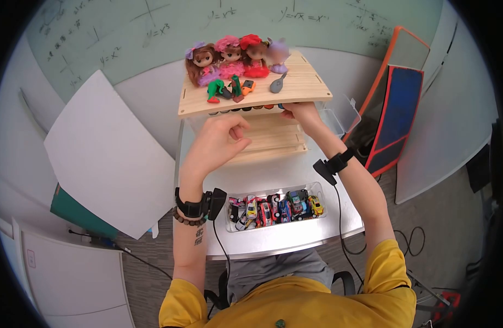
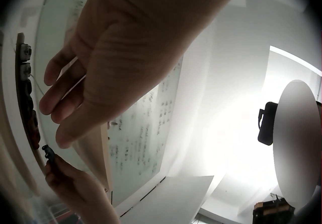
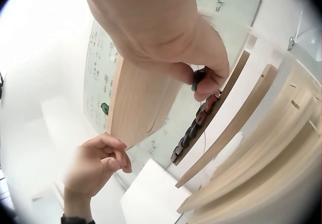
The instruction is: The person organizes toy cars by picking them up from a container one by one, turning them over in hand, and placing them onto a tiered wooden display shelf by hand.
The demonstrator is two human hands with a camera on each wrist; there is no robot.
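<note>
The right hand (image 1: pixel 303 115) reaches under the top board of a wooden shelf (image 1: pixel 311 90). In the right wrist view its thumb and fingers pinch a small dark toy car (image 3: pixel 199 77) at the end of a row of toy cars (image 3: pixel 193 128) on the tier below the top. The left wrist view shows that pinched car (image 2: pixel 49 152) beside the row's end. The left hand (image 1: pixel 218 142) hangs in front of the shelf's left part, fingers loosely bent, holding nothing.
Dolls (image 1: pixel 229 60) and small toys (image 1: pixel 224 90) stand on the top board. A clear tray (image 1: pixel 276 225) of several toy cars lies near the table's front edge. Lower wooden tiers (image 1: pixel 270 139) are below the hands. An open clear flap (image 1: pixel 344 115) juts out right of the shelf.
</note>
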